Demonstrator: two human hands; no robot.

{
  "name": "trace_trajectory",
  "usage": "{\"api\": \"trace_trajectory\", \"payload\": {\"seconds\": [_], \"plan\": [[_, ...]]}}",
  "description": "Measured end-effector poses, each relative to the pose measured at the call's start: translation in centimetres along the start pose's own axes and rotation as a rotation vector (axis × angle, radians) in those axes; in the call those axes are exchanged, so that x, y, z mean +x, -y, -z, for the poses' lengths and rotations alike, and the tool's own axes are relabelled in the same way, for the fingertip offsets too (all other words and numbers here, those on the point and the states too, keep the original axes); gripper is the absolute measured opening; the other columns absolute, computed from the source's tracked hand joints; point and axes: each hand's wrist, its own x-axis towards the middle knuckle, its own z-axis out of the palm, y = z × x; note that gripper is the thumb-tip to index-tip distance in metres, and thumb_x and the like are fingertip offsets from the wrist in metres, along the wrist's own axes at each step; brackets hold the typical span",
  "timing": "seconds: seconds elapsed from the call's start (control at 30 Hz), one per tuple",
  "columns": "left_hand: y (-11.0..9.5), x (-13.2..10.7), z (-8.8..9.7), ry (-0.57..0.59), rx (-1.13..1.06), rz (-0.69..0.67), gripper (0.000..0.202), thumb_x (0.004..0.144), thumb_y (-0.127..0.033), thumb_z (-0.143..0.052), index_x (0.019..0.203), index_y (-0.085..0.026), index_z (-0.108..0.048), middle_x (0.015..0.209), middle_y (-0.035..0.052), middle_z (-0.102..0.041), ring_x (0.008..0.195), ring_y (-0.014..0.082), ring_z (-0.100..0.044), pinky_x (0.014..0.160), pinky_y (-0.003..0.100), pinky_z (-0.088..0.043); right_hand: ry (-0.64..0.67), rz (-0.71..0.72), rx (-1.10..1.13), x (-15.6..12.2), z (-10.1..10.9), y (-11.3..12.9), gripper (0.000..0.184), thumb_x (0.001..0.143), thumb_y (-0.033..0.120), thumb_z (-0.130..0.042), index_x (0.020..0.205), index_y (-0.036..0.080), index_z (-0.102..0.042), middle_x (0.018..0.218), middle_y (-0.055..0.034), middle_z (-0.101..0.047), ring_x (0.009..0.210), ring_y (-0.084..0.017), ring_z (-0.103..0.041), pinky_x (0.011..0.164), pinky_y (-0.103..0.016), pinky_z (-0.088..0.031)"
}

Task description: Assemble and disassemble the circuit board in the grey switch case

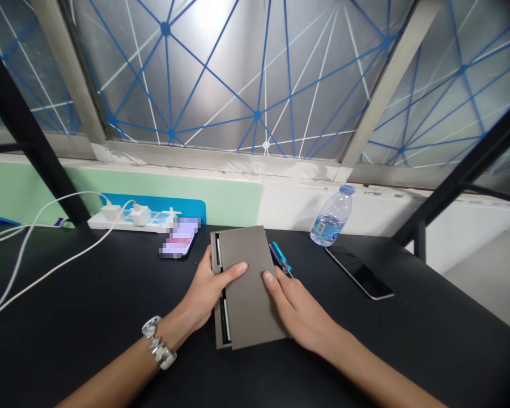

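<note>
Thumbs [236,272] are lying across a grey-brown case [253,300], left hand [204,289] gripping its left edge, right hand [300,309] its right, holding it over the black surface [68,306]. Its cover is sitting askew, baring dark and white parts [226,320] along the left; a loosening left hand could let them slip out. Blue pens [281,254] are showing just beyond the right hand, and an outward nudge might send them rolling toward the dark phone [360,272].

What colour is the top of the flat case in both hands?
Plain grey-brown on the flat case's top; best seen in the head view.
</note>
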Motion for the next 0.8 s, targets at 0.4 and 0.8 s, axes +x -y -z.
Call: {"api": "trace_trajectory", "payload": {"seconds": [0.4,0.8], "plan": [[0.38,-0.27,-0.41,0.01,-0.04,-0.039,0.059,0.076,-0.032,-0.079,0.126,-0.022,-0.05,0.123,0.0125,-0.066,0.113,0.0292,-0.064,0.096,0.043,-0.051,-0.045,-0.066,-0.061,0.25,-0.29,0.08,0.055,0.097,0.064,-0.027,0.106,0.023,-0.063,0.081,-0.0083,-0.07,0.083,-0.028,-0.067,0.075,-0.036,-0.043],[0.63,-0.51,-0.33,0.014,-0.046,-0.055,0.057,0.077,-0.033,-0.078,0.127,-0.023,-0.051,0.122,0.0117,-0.067,0.11,0.0286,-0.066,0.095,0.043,-0.052,-0.005,-0.005,0.042,0.08,-0.2,0.61,0.057,0.097,0.064,-0.029,0.113,0.021,-0.062,0.085,-0.0093,-0.071,0.088,-0.029,-0.067,0.083,-0.039,-0.046]]}}
